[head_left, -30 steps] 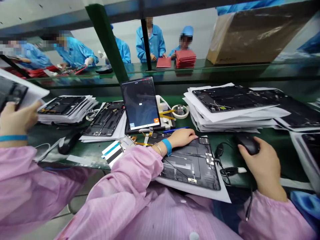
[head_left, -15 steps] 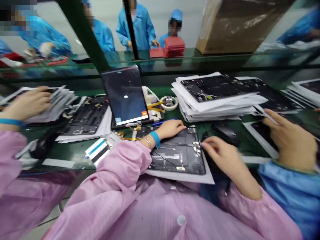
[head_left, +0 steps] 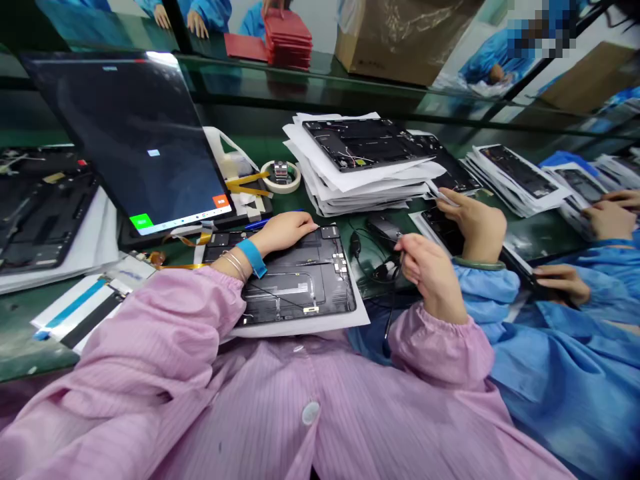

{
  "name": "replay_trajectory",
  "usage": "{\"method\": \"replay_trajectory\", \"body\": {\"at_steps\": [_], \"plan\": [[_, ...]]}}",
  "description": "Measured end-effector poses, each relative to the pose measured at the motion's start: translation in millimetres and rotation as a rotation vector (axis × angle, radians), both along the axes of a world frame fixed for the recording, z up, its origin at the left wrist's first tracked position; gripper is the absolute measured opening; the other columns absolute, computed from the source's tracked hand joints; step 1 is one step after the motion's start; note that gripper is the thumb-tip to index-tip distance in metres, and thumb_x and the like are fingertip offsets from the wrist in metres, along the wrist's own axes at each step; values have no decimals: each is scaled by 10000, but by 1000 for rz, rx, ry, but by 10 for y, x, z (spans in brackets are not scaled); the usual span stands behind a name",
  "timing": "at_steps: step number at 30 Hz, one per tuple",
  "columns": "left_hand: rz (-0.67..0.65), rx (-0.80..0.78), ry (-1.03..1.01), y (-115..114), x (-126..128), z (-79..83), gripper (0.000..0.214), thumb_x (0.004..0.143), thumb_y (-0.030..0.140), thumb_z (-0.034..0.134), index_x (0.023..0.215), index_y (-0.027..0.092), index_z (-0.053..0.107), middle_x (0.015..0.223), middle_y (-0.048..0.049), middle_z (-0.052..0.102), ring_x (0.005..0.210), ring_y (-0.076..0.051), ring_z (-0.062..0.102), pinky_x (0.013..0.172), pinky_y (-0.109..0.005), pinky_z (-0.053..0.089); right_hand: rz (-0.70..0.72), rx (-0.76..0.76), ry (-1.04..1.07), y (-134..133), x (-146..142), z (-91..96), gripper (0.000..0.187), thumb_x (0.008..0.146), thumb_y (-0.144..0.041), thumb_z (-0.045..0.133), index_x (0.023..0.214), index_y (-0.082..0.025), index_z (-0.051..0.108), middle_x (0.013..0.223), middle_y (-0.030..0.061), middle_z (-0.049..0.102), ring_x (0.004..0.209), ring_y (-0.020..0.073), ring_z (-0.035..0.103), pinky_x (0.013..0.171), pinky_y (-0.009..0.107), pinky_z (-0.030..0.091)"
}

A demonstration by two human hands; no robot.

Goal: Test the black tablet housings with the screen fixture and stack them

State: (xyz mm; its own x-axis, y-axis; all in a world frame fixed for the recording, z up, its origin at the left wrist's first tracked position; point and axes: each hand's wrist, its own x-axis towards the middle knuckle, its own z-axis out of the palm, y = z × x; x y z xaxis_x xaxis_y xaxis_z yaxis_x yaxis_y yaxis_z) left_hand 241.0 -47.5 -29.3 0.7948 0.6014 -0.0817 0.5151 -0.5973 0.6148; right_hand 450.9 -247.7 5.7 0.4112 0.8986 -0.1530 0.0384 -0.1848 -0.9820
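An opened black tablet shell [head_left: 295,283] lies on a white sheet [head_left: 305,326] at the bench's near edge. My left hand [head_left: 286,233] rests on the shell's far edge with its fingers laid flat, a blue band on the wrist. To the right of the shell, my right hand [head_left: 431,275] is closed in a pinch on a black cable [head_left: 389,269]. A black mouse [head_left: 384,227] sits just beyond that hand, untouched.
A lit tablet screen [head_left: 135,140] stands propped at the left. Behind are a tape roll [head_left: 281,177] and a stack of shells on paper [head_left: 360,160]. A co-worker's hand [head_left: 474,223] in a blue sleeve holds another tablet close on my right. A cardboard box [head_left: 400,33] sits on the shelf.
My right hand left the mouse, moved left and pinched the black cable. The view swung right and nearer. A co-worker's blue-sleeved hands came in at the right. My left hand stayed put.
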Motion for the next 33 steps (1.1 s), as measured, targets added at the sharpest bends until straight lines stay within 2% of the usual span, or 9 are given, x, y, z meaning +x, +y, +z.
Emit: {"method": "replay_trajectory", "body": {"at_steps": [2, 5, 9, 11, 14, 18, 24, 26, 33], "plan": [[4, 0, -1, -2, 4, 13, 326, 921, 426, 440, 918, 182, 656, 915, -47, 684, 824, -201, 601, 723, -274, 416, -79, 206, 69, -82, -58, 80, 429, 784, -643, 673, 835, -230, 568, 428, -95, 353, 327, 81, 275, 304, 183, 204], [5, 14, -6, -9, 3, 13, 323, 929, 416, 440, 932, 178, 657, 944, -49, 688, 836, -199, 604, 730, -271, 418, -2, 320, 122, -128, -238, 108, 444, 791, -678, 640, 910, -253, 602, 612, -20, 546, 502, 142, 503, 342, 196, 302], [-6, 34, 0, -15, -2, 4, 321, 937, 409, 442, 948, 174, 660, 954, -53, 689, 836, -199, 604, 733, -269, 417, 94, 184, -175, -46, -410, -55, 248, 796, -417, 724, 921, -216, 650, 793, 19, 634, 666, 153, 575, 556, 253, 474], [-6, 41, -1, -12, -2, 0, 324, 940, 413, 444, 948, 171, 660, 952, -56, 687, 840, -202, 604, 734, -271, 415, 96, 121, -315, 21, -431, -163, 204, 790, -346, 705, 921, -197, 656, 825, 26, 638, 736, 163, 591, 654, 276, 492], [-8, 46, -7, -9, -1, -6, 324, 940, 418, 446, 940, 171, 656, 942, -55, 684, 841, -202, 602, 732, -271, 411, 112, 64, -336, 92, -413, -272, 208, 782, -334, 669, 925, -186, 640, 801, 18, 624, 724, 163, 591, 655, 281, 490], [-8, 46, -5, -14, 2, -11, 321, 943, 414, 443, 935, 172, 654, 934, -52, 684, 831, -199, 600, 721, -269, 406, 175, 16, -399, 105, -411, -289, 204, 847, -315, 582, 1000, -182, 605, 760, 12, 616, 684, 172, 599, 639, 290, 495], [18, 36, -10, -33, 6, 4, 298, 937, 406, 466, 928, 177, 656, 931, -48, 691, 824, -197, 604, 710, -272, 405, 213, -45, -1173, 67, -626, -278, 250, 973, -214, 391, 1130, -113, 556, 1007, 154, 650, 896, 294, 609, 803, 411, 477], [22, 29, -9, -41, 7, 12, 296, 935, 405, 469, 923, 177, 657, 925, -47, 692, 817, -196, 604, 708, -272, 407, 241, -67, -1327, 59, -688, -282, 286, 984, -193, 354, 1166, -66, 534, 1029, 192, 638, 920, 324, 600, 814, 430, 469], [29, 24, -16, -53, 9, 26, 292, 931, 408, 470, 907, 182, 653, 901, -41, 693, 797, -191, 601, 691, -269, 412, 270, -127, -1386, 46, -753, -292, 322, 962, -157, 347, 1231, -40, 479, 1005, 200, 641, 854, 327, 616, 761, 424, 484]]}}
